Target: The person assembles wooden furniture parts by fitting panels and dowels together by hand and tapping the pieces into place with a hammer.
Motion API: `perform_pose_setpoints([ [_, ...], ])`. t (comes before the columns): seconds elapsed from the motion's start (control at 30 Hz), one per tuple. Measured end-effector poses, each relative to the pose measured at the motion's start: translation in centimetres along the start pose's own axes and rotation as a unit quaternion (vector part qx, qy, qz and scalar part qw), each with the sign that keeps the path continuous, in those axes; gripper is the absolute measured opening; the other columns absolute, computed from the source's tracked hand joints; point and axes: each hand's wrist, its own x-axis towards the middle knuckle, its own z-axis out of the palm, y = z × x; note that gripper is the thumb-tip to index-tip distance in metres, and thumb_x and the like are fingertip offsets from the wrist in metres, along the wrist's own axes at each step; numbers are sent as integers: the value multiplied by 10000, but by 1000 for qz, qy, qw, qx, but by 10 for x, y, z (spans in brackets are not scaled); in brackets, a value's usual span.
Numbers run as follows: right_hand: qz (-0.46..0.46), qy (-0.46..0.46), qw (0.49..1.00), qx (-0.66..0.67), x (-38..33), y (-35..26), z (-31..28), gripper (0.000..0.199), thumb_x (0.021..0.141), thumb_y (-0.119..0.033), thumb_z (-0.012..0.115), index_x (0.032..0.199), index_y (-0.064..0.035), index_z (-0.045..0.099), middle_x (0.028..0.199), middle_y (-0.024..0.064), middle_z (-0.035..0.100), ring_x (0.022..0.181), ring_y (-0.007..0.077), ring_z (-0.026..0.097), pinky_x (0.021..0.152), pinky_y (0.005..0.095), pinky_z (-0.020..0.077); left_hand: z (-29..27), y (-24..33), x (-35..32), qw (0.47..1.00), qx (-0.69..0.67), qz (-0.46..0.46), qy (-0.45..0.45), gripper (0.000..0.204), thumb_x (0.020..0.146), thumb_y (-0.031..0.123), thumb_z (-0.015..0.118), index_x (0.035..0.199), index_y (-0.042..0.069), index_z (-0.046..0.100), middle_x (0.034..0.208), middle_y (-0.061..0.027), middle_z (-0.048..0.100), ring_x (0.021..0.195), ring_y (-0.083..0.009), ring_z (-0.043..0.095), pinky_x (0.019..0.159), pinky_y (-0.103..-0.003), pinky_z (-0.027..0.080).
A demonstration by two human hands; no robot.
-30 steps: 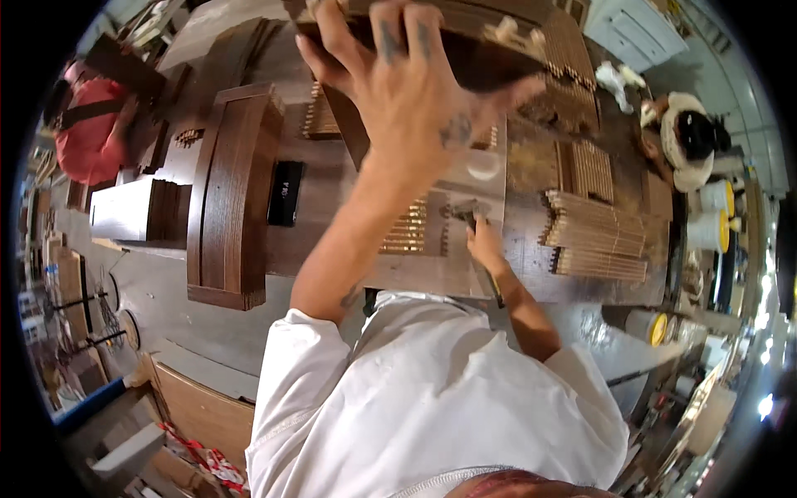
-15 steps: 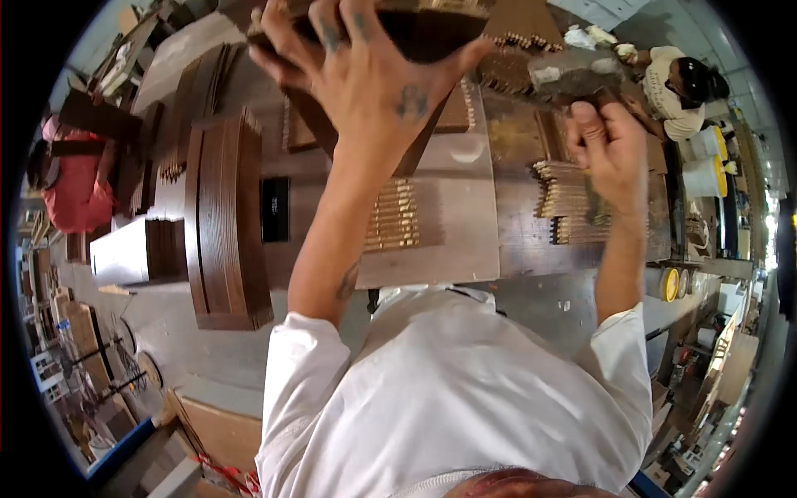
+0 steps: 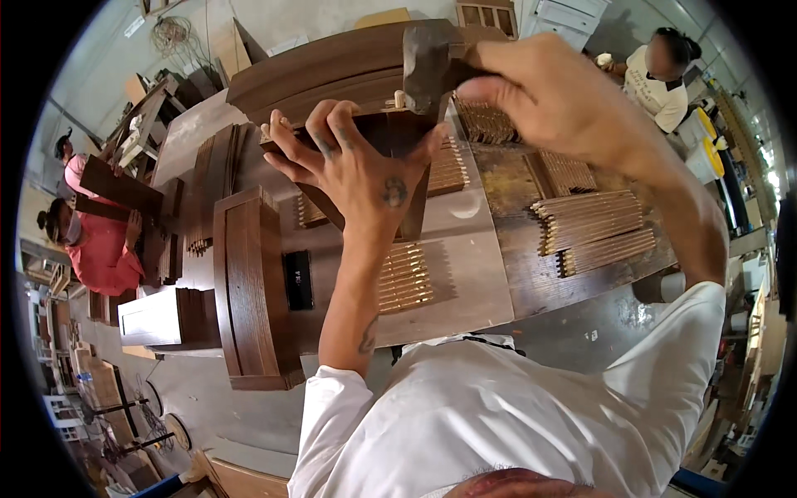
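My left hand [image 3: 365,178] spans a dark brown wooden box frame [image 3: 407,137], its fingers spread and bent over the far rim and its thumb on the right side. A small pale wooden dowel [image 3: 400,100] stands up from that rim. My right hand [image 3: 548,100] is closed round a hammer, whose thick, worn grey head [image 3: 423,70] hangs just right of the dowel; I cannot tell whether they touch. The hammer's handle is mostly hidden by my fingers. Long dark brown panels [image 3: 324,62] lie behind the frame.
Bundled brown slats [image 3: 589,220] lie on the table at right, with more slats [image 3: 404,278] below the frame. Stacked panels [image 3: 249,290] overhang the near edge, beside a small black box [image 3: 298,280]. Co-workers stand at left [image 3: 104,249] and far right [image 3: 656,87].
The view has shifted, showing more of the far side. My right hand has moved up and left from above the slats, bringing the hammer over the frame. My left hand stays on the frame.
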Motion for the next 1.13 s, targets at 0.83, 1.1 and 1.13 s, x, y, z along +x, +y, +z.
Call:
perform_pose_setpoints([
  [0.83,71,151,983,75,11,1,-17,244,911,-256,598,932,-19,650,612,155,570,513,238,549,499,358,406,-4,1,0,999,36,31,17,931,543,703,756,1145,73,430,1151,-107,432,1278,-427,224,1034,-664,143],
  [1.1,78,21,987,143,16,8,1,185,902,-156,577,832,1,646,632,178,626,555,299,636,517,417,468,2,-4,-4,997,83,4,-10,922,540,729,734,1153,88,481,1187,-105,462,1318,-433,195,1076,-666,42],
  [1.13,100,25,978,184,17,5,-2,158,906,-140,572,834,-35,665,654,136,661,566,265,659,495,392,487,4,-5,-3,997,72,8,-8,924,537,752,716,1160,112,481,1183,-101,462,1318,-433,196,1082,-658,37],
])
